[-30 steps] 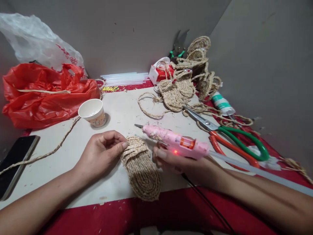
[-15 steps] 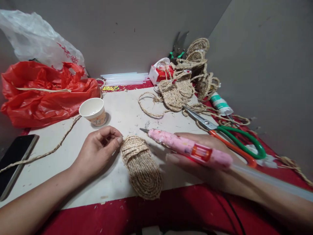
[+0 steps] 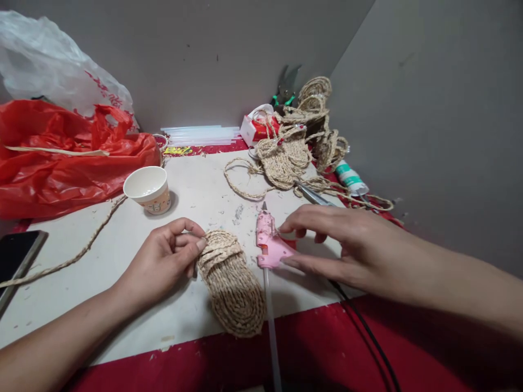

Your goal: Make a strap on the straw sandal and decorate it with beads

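A small woven straw slipper, made of coiled braid with a band across one end, lies on the white board in front of me. My left hand pinches its upper left edge between thumb and fingers. Just right of the slipper, a pink glue gun rests on the board, nozzle pointing away, a clear glue stick sticking out of its back. My right hand is beside the gun with fingers apart, the fingertips close to its body and handle; whether they touch is unclear.
A paper cup, a red plastic bag and a phone are at left. Glue sticks lie at the back. More straw pieces, pruning shears and partly hidden scissors are at back right. A black cord runs at front right.
The glue gun went from my right hand down onto the board, turning from pointing left to pointing away. My right fingers have spread. My left hand still pinches the slipper's edge.
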{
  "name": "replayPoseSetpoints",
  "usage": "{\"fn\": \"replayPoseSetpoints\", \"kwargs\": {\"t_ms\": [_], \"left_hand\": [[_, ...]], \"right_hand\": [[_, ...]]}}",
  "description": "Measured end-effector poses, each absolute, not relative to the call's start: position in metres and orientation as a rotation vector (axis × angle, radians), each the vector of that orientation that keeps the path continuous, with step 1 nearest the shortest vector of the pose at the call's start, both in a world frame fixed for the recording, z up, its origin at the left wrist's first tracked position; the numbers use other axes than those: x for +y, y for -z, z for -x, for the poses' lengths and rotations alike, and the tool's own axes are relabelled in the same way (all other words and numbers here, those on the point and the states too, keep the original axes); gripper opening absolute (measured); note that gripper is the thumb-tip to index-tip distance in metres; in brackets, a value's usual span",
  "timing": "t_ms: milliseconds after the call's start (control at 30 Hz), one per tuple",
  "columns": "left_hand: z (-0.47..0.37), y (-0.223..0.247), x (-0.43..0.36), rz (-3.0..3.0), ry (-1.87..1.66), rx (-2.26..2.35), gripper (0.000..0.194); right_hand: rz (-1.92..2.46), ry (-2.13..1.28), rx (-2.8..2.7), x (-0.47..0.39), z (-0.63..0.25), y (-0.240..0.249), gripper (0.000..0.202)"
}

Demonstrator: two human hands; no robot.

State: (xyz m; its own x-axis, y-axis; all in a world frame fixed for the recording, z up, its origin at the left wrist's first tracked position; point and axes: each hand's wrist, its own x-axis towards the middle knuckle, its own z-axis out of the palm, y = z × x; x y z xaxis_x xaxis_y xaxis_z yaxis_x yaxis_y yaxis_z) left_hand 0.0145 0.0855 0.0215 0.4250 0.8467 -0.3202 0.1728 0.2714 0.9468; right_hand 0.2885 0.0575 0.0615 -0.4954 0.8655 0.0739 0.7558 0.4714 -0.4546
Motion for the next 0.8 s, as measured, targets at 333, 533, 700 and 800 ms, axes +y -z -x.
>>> {"fn": "replayPoseSetpoints", "kwargs": {"t_ms": [333,533,700,800], "left_hand": [[-0.014,-0.018,0.088,-1.197,-0.548,1.025,0.022],[-0.016,-0.019,0.086,-1.123,-0.513,0.989,0.023],[-0.016,-0.018,0.085,-1.096,-0.517,0.983,0.021],[-0.017,-0.021,0.085,-1.143,-0.536,1.007,0.020]], "right_hand": [[1.057,-0.842,-2.452,0.091,-0.229,-0.034,0.023],[1.044,-0.894,-2.442,0.090,-0.229,-0.032,0.019],[1.011,-0.825,-2.453,0.091,-0.228,-0.029,0.021],[0.994,-0.806,-2.457,0.093,-0.228,-0.026,0.022]]}}
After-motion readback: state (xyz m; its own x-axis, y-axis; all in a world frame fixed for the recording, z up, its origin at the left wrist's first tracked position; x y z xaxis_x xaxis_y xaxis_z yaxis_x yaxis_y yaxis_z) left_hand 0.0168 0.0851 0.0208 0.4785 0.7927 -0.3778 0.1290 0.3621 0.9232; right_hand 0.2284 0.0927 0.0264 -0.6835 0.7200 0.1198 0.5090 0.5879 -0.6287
